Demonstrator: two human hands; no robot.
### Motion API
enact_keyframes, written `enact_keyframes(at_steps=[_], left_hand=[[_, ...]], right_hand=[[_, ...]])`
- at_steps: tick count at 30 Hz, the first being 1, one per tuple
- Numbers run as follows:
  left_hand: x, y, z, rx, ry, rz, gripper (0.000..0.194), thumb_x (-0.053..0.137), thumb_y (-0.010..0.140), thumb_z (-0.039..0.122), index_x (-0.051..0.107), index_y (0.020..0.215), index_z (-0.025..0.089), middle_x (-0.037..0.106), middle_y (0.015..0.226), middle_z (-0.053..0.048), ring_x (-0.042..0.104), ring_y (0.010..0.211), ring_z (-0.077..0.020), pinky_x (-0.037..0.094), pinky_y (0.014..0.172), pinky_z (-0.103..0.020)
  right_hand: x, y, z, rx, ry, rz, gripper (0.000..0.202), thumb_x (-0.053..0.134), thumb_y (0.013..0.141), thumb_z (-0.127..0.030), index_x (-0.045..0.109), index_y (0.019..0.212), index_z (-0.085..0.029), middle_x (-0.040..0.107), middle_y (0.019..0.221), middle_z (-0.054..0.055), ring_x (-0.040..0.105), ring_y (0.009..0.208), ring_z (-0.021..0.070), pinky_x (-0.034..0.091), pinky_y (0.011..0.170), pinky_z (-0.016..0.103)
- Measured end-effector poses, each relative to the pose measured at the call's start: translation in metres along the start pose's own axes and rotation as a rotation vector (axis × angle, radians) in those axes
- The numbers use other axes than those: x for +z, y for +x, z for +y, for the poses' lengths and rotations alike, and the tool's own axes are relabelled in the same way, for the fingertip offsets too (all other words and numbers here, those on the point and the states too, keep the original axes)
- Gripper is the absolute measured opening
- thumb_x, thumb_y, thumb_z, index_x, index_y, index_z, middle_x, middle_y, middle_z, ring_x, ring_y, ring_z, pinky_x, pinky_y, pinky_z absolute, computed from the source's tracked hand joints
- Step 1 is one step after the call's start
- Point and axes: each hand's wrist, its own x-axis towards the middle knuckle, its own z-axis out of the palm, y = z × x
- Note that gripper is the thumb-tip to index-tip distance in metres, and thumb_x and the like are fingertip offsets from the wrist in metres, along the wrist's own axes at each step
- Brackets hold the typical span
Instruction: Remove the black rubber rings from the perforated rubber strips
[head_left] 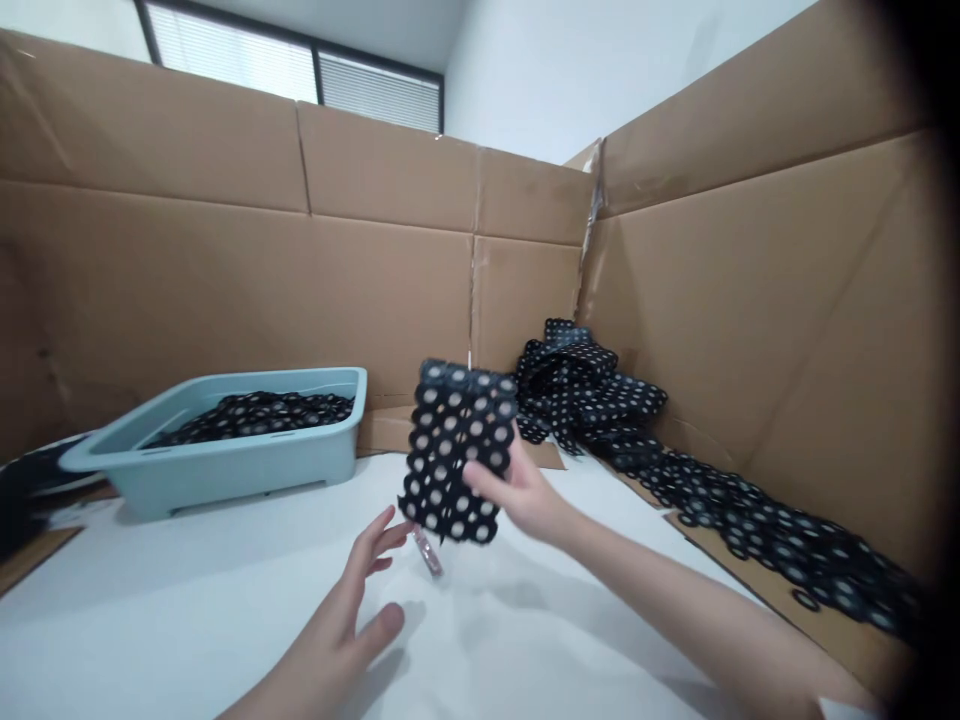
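Note:
My right hand (pixel 529 490) grips a black sheet of joined rings (pixel 456 450), its thumb across the front and its other fingers hidden behind. The sheet hangs upright above the white table, full of round holes, with scalloped edges and a folded-looking top. Below and to its left is my left hand (pixel 352 595), fingers spread and holding nothing. Its fingertips come close to the sheet's lower left corner; I cannot tell whether they touch. A small pinkish, shiny slim object (pixel 427 552) shows just under the sheet, its kind unclear.
A light blue plastic tub (pixel 247 470) holding black ring pieces stands at the left. More black perforated sheets (pixel 592 390) pile in the back right corner, trailing along the right side over cardboard. Tall cardboard walls (pixel 390 290) enclose the white table (pixel 225 590).

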Motion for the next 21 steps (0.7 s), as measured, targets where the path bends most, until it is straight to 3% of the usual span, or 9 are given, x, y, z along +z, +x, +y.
enact_keyframes(at_steps=[4, 6, 8, 10, 12, 15, 17, 21], left_hand=[[-0.004, -0.013, 0.014, -0.077, -0.224, 0.064, 0.048, 0.046, 0.080, 0.041, 0.033, 0.125, 0.027, 0.048, 0.121, -0.007, 0.046, 0.107, -0.0263, 0.042, 0.085, -0.035], [-0.014, -0.019, 0.019, -0.129, -0.218, 0.062, 0.040, 0.048, 0.081, 0.036, 0.042, 0.119, 0.026, 0.052, 0.116, -0.004, 0.047, 0.106, -0.0240, 0.042, 0.085, -0.031], [-0.026, -0.021, 0.021, -0.168, -0.170, 0.072, 0.034, 0.049, 0.081, 0.032, 0.047, 0.114, 0.026, 0.054, 0.112, -0.002, 0.047, 0.105, -0.0224, 0.041, 0.085, -0.028], [-0.037, -0.021, 0.019, -0.193, -0.110, 0.080, 0.031, 0.049, 0.080, 0.030, 0.051, 0.111, 0.025, 0.056, 0.110, -0.001, 0.049, 0.103, -0.0218, 0.042, 0.082, -0.026], [-0.047, -0.018, 0.015, -0.209, -0.038, 0.089, 0.031, 0.049, 0.079, 0.025, 0.053, 0.110, 0.025, 0.057, 0.109, 0.000, 0.050, 0.100, -0.0214, 0.042, 0.081, -0.025], [-0.057, -0.013, 0.007, -0.212, 0.120, 0.071, 0.033, 0.046, 0.077, 0.018, 0.054, 0.109, 0.024, 0.059, 0.106, 0.001, 0.052, 0.098, -0.0211, 0.042, 0.080, -0.025], [-0.062, -0.010, 0.001, -0.190, 0.252, 0.033, 0.034, 0.045, 0.075, 0.015, 0.057, 0.106, 0.025, 0.061, 0.103, 0.001, 0.053, 0.097, -0.0213, 0.042, 0.081, -0.025], [-0.071, -0.004, -0.014, -0.152, 0.433, 0.054, 0.033, 0.044, 0.075, 0.020, 0.055, 0.106, 0.026, 0.061, 0.100, 0.000, 0.054, 0.093, -0.0222, 0.043, 0.079, -0.028]], right_hand=[[0.041, -0.029, 0.020, 0.013, -0.006, -0.264, 0.052, 0.048, 0.082, -0.029, 0.021, 0.126, -0.025, 0.042, 0.122, 0.007, 0.039, 0.113, 0.0185, 0.032, 0.096, 0.036], [0.045, -0.036, 0.030, -0.069, -0.038, -0.358, 0.058, 0.052, 0.079, -0.030, 0.019, 0.127, -0.025, 0.038, 0.125, 0.008, 0.036, 0.116, 0.0205, 0.029, 0.097, 0.038], [0.042, -0.038, 0.041, -0.133, -0.041, -0.372, 0.067, 0.055, 0.076, -0.034, 0.015, 0.129, -0.025, 0.031, 0.130, 0.008, 0.031, 0.119, 0.0234, 0.025, 0.099, 0.041], [0.036, -0.038, 0.051, -0.100, 0.015, -0.306, 0.072, 0.055, 0.075, -0.042, 0.013, 0.130, -0.026, 0.030, 0.131, 0.009, 0.032, 0.118, 0.0253, 0.026, 0.097, 0.043], [0.031, -0.036, 0.059, 0.038, 0.130, -0.180, 0.067, 0.050, 0.076, -0.049, 0.016, 0.129, -0.028, 0.036, 0.126, 0.010, 0.042, 0.109, 0.0252, 0.033, 0.090, 0.043], [0.026, -0.031, 0.068, 0.223, 0.289, 0.101, 0.056, 0.042, 0.080, -0.052, 0.019, 0.127, -0.031, 0.046, 0.117, 0.008, 0.052, 0.095, 0.0226, 0.041, 0.080, 0.041], [0.021, -0.025, 0.075, 0.280, 0.272, 0.250, 0.052, 0.045, 0.080, -0.048, 0.026, 0.124, -0.030, 0.051, 0.111, 0.007, 0.054, 0.091, 0.0215, 0.043, 0.077, 0.038], [0.010, -0.017, 0.087, 0.368, 0.144, 0.292, 0.048, 0.057, 0.074, -0.039, 0.039, 0.115, -0.022, 0.060, 0.087, 0.005, 0.057, 0.077, 0.0208, 0.045, 0.070, 0.036]])
